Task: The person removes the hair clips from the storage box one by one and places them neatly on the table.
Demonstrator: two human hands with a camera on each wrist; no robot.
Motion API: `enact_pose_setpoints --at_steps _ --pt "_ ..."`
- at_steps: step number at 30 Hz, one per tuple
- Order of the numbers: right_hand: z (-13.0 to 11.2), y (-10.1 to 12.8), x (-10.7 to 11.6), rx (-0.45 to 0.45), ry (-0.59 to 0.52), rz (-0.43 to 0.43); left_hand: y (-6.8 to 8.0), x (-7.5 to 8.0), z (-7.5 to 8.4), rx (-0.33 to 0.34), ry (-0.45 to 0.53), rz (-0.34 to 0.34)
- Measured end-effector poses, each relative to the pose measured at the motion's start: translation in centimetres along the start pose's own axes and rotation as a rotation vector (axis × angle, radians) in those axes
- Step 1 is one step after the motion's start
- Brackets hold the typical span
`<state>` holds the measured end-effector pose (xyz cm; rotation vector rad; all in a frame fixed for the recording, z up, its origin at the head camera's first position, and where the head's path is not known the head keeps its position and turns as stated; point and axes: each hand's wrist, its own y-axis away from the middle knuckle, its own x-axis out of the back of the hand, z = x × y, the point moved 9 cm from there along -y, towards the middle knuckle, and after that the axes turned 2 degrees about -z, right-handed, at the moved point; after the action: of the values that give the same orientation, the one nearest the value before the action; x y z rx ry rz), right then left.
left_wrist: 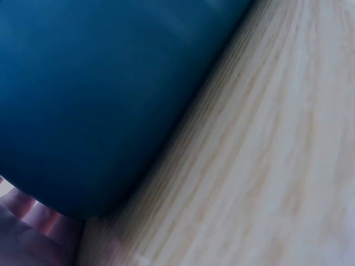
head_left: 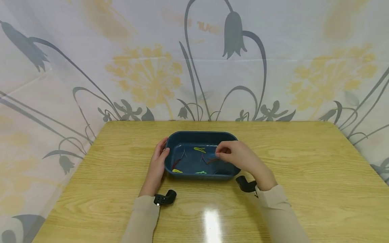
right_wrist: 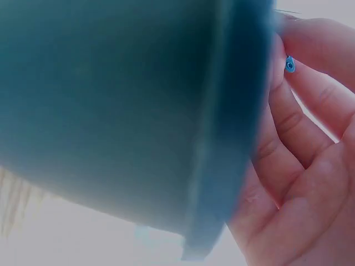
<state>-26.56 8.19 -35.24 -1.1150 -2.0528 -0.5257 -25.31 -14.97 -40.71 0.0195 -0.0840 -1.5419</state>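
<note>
While my left hand [head_left: 156, 165] lies flat against the left outer wall of the dark blue, round-cornered plastic tub [head_left: 182, 136], fingers straight and thumb up by the rim, my right hand [head_left: 240, 158] reaches over the tub's right side with fingertips drawn together in a pinch. From the head view the pinch appears to close on one of the thin coloured hair clips, a dark reddish one [head_left: 212, 160], though the clip is too small for the contact to be certain. The right wrist view shows curled fingers [right_wrist: 299, 127] beside the tub's rim and a tiny blue bit [right_wrist: 289, 65] between two fingertips; what it is I cannot tell.

Judged from the layout, the work is at an early stage. The other clips all lie on the tub floor: a yellow one [head_left: 199, 149] near the back, another yellow one [head_left: 177, 171] at the front left, a green one [head_left: 200, 172] at the front and a dark red one [head_left: 175, 164] at the left. No clip lies outside the tub.

Tub and hands sit on a pale, glossy wood-grain counter [head_left: 304, 189], which carries a bright glare patch [head_left: 211, 222] near me. Behind and to both sides hangs a white curtain [head_left: 91, 50] printed with grey bellflowers and yellow dandelion heads.
</note>
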Motion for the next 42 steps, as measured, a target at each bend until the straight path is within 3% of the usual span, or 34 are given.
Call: enact_pose_setpoints --at_steps 11,29,42 --pt "0.8 0.1 1.0 -0.022 -0.012 0.004 -1.1 0.9 -2.3 0.007 0.01 0.006" --pt "3.9 0.8 3.1 -0.104 -0.056 0.084 -1.4 1.1 -1.9 -0.055 0.01 0.023" --pt "6.1 1.5 3.9 -0.134 -0.092 0.141 -1.4 0.7 -2.3 -0.022 0.01 0.021"
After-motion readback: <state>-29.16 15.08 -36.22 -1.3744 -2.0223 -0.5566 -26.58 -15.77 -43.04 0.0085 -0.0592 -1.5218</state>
